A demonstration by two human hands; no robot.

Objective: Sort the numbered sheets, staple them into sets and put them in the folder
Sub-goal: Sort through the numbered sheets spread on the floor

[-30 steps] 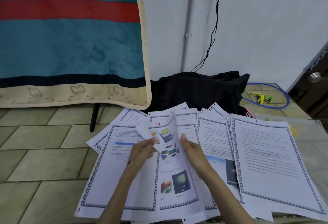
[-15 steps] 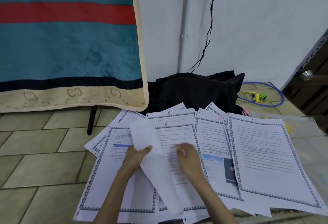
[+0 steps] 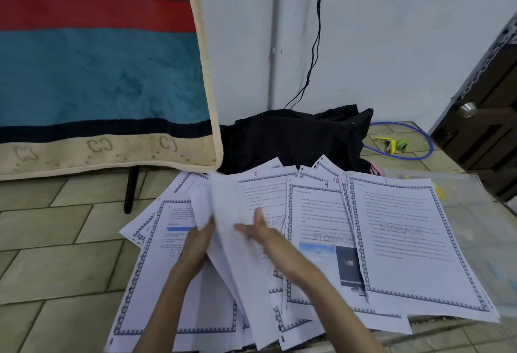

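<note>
A big blue blanket (image 3: 95,73) with a red stripe fills the upper left. The numbered sheets (image 3: 397,240) lie spread out across the bottom middle and right, on the tiled floor (image 3: 50,254). A black bag (image 3: 293,137) sits above them. The left hand (image 3: 197,246) pinches a blank turned-up sheet (image 3: 223,212). The right hand (image 3: 263,235) lies flat with straight fingers on the papers.
</note>
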